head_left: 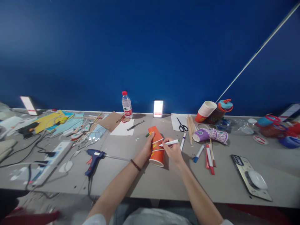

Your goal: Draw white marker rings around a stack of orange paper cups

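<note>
Orange paper cups (157,158), joined end to end as one tapering piece with white rims and yellow printing: at the middle of the grey table (131,184), tilted, the lower end toward the person, held by the left hand (148,145).

Left hand: arm reaching up and inward from lower left, beaded bracelet (136,165) at the wrist; palm against the cups' left side, thumb along the upper face. Remaining fingers mostly hidden by the cups; their exact spread cannot be told. Small dark green piece (147,135) just beside this hand; whether gripped, unclear.

Right hand (173,153): forearm slanting up and inward from lower right, wrist bent toward the cups. Thumb and fingers pinch a white marker (171,143) in a writing grip, barrel almost level, tip pointing left at the cups' side between two white rims; contact too small to confirm.

Nearby, right: capped purple marker (183,142), blue-capped marker (198,153), red markers (209,160), purple patterned cups (210,134).

Nearby, left: blue glue gun (94,161), lying on its side.
</note>
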